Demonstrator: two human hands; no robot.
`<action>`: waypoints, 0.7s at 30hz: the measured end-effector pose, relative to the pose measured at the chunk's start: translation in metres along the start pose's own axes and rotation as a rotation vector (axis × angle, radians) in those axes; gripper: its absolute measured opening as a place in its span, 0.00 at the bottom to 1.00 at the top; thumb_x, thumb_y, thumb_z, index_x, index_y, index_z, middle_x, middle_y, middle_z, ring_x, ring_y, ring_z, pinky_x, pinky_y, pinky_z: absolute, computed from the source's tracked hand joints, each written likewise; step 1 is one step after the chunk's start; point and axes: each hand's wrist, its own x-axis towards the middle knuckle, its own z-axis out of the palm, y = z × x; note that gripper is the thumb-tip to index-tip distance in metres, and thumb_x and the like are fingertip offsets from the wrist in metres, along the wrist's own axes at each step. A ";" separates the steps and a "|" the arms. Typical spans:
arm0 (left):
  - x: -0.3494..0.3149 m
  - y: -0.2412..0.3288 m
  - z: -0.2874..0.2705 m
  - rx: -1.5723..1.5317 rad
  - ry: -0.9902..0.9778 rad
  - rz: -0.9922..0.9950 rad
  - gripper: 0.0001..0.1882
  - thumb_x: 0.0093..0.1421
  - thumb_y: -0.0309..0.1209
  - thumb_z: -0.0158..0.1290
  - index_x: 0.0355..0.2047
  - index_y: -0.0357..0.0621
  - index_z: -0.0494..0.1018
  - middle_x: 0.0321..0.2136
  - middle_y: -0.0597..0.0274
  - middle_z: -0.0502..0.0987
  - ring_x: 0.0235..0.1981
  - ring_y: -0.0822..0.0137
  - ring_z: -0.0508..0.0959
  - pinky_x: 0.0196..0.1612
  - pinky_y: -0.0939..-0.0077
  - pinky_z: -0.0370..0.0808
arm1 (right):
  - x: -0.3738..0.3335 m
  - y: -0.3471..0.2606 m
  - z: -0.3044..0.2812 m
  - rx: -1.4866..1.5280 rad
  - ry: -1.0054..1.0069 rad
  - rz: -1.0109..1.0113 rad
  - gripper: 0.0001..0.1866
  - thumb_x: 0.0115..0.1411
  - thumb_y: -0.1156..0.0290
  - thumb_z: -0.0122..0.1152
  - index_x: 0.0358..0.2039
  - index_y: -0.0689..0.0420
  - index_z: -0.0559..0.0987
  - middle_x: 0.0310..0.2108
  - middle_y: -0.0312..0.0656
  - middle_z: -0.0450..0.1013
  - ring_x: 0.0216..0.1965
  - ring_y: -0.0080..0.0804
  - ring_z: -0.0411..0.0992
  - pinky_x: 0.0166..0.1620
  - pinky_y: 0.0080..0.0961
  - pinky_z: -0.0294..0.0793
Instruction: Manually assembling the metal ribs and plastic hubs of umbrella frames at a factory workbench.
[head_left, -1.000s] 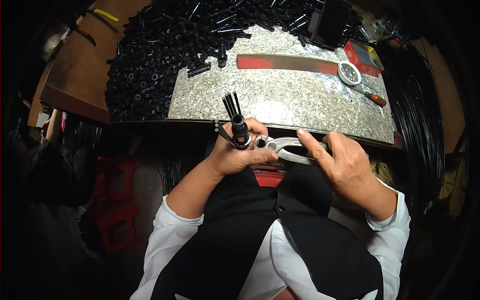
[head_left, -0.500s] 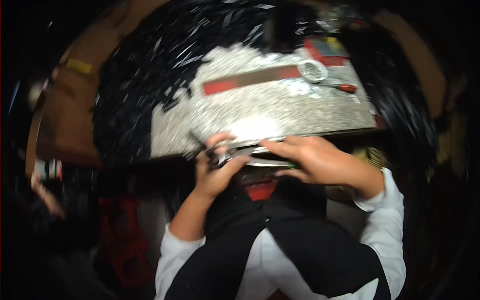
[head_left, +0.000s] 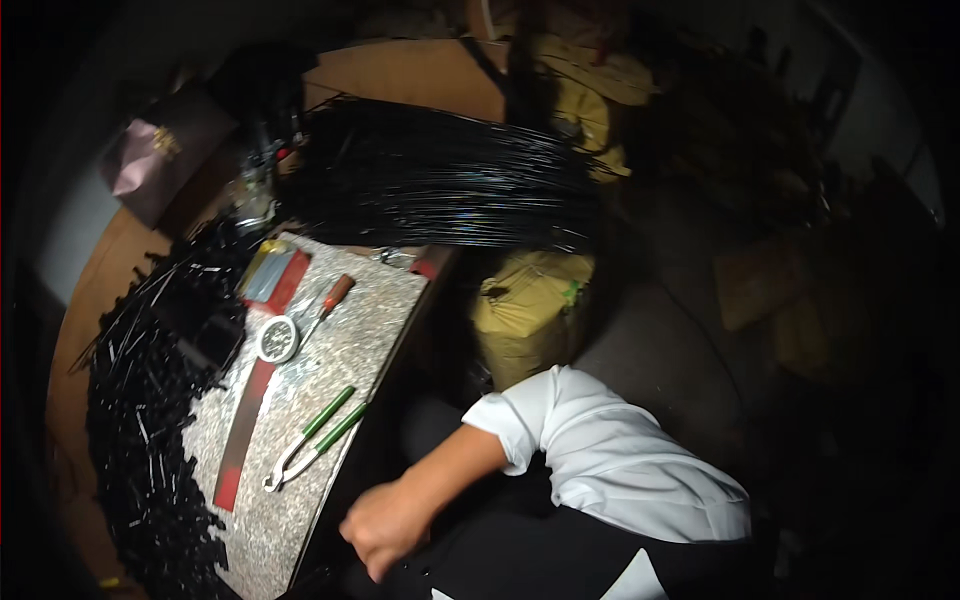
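Observation:
My right hand (head_left: 385, 528) hangs just off the front edge of a speckled stone board (head_left: 365, 320), with its fingers curled closed. Whatever is inside them, if anything, is hidden. Pliers with green handles (head_left: 328, 418) lie on the board near that hand, jaws toward the near left and handles slightly apart. Beside them is a long flat strip (head_left: 243, 436), brownish in the middle with red ends. My left hand is out of sight.
Cut black pieces (head_left: 150, 430) heap along the board's left side. On the board are a white round dish (head_left: 277, 340), a screwdriver (head_left: 338, 292) and a red box (head_left: 288, 282). Long black rods (head_left: 450, 180) lie beyond; a yellow sack (head_left: 530, 310) stands at right.
My view has turned right. The green-handled pliers, earlier apparently between my hands, now lie on the board. My right hand has come away from them, and my left hand has left the view.

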 end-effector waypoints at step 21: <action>-0.021 -0.045 0.224 -0.534 -0.054 -0.842 0.46 0.56 0.66 0.40 0.55 0.31 0.63 0.41 0.43 0.75 0.42 0.54 0.77 0.49 0.64 0.73 | -0.008 -0.059 -0.128 0.814 0.652 0.063 0.12 0.59 0.66 0.61 0.26 0.60 0.73 0.15 0.34 0.68 0.12 0.17 0.65 0.14 0.14 0.64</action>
